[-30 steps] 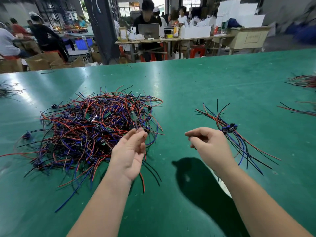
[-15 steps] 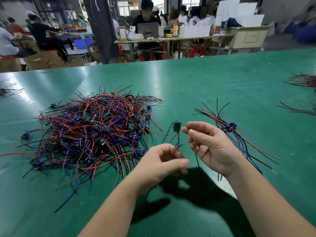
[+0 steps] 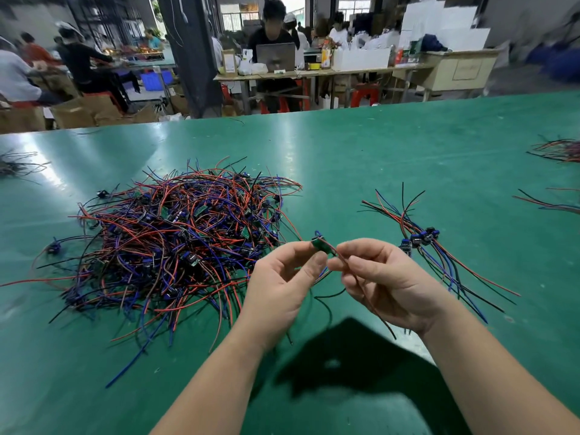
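Note:
A small green circuit board [image 3: 320,245] with red, blue and black wires hangs between my two hands above the green table [image 3: 376,158]. My left hand [image 3: 282,284] pinches the board at its left side with thumb and fingers. My right hand [image 3: 386,282] pinches the wires just right of the board, and a red and a black wire trail down across its palm. A big tangled pile of the same wired boards [image 3: 175,243] lies to the left. A small sorted bunch [image 3: 423,243] lies to the right.
More wire bundles lie at the table's far right edge [image 3: 558,150] and far left edge [image 3: 15,164]. Beyond the table, people sit at workbenches with boxes and a laptop [image 3: 276,56]. A dark pillar [image 3: 191,51] stands behind the table.
My left hand drew one board out of the pile and brought it to the middle. My right hand rose to meet it, and both now hold the piece.

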A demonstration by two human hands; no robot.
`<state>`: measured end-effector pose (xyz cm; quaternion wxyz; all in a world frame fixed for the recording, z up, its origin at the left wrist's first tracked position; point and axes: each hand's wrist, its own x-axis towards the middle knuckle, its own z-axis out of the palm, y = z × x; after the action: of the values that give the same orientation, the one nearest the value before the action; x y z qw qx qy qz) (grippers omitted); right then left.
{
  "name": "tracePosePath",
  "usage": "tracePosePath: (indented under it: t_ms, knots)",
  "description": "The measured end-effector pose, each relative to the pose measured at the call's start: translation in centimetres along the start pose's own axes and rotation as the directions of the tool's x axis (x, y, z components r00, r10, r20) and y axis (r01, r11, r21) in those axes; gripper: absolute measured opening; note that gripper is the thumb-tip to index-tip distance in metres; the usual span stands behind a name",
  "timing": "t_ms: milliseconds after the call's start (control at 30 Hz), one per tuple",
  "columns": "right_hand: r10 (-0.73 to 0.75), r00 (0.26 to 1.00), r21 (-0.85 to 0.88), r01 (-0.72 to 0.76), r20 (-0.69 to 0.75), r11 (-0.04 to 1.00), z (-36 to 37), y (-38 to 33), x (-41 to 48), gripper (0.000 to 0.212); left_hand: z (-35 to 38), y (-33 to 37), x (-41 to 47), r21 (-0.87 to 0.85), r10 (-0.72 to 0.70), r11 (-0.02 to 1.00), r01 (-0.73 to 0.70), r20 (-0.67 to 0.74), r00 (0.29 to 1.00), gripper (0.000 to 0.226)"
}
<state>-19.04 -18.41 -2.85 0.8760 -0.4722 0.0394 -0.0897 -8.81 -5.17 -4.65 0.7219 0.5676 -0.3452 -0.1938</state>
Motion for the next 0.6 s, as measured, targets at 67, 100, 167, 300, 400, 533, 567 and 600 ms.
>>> tracePosePath:
  t_ms: [67, 100, 167, 300, 400, 533, 567, 600]
  knots:
    - [0.009, 1.000, -0.068, -0.007, 0.021, 0.998, 0.0, -0.1, 0.0, 0.038, 0.2, 0.1, 0.1, -0.081, -0.040, 0.996, 0.038, -0.016, 0.999, 0.028]
    - [0.003, 1.000, -0.090, -0.002, 0.007, 0.996, 0.0, -0.1, 0.1, 0.033, 0.3, 0.3, 0.1, -0.159, -0.091, 0.983, 0.087, -0.018, 0.996, 0.028]
    - [-0.015, 0.997, -0.124, 0.006, -0.073, 0.992, -0.2, -0.3, 0.3, 0.022, 0.4, 0.8, 0.3, -0.340, -0.191, 0.923, 0.183, 0.010, 0.982, 0.025]
    - [0.017, 0.973, -0.312, -0.090, -0.229, 0.946, -0.1, 0.0, 0.5, 0.023, -1.0, 1.9, 0.6, -0.597, -0.265, 0.743, 0.303, 0.153, 0.952, 0.037]
    - [0.063, 0.984, -0.389, -0.125, -0.169, 0.913, 0.2, 0.4, 0.3, 0.016, -1.7, 2.5, 0.5, -0.700, -0.266, 0.626, 0.343, 0.221, 0.938, 0.032]
    - [0.009, 0.986, -0.221, -0.046, -0.168, 0.974, 0.4, 0.2, 0.5, 0.010, -1.8, 2.6, 0.2, -0.726, -0.244, 0.560, 0.399, 0.316, 0.917, 0.023]
    - [-0.010, 0.981, -0.171, -0.023, -0.192, 0.985, 0.3, 0.1, 0.6, 0.009, -1.8, 2.6, 0.1, -0.731, -0.239, 0.547, 0.408, 0.330, 0.913, 0.022]
    - [-0.028, 0.977, -0.152, -0.005, -0.211, 0.988, 0.2, -0.1, 0.6, 0.011, -1.8, 2.6, 0.1, -0.735, -0.243, 0.537, 0.415, 0.336, 0.910, 0.023]
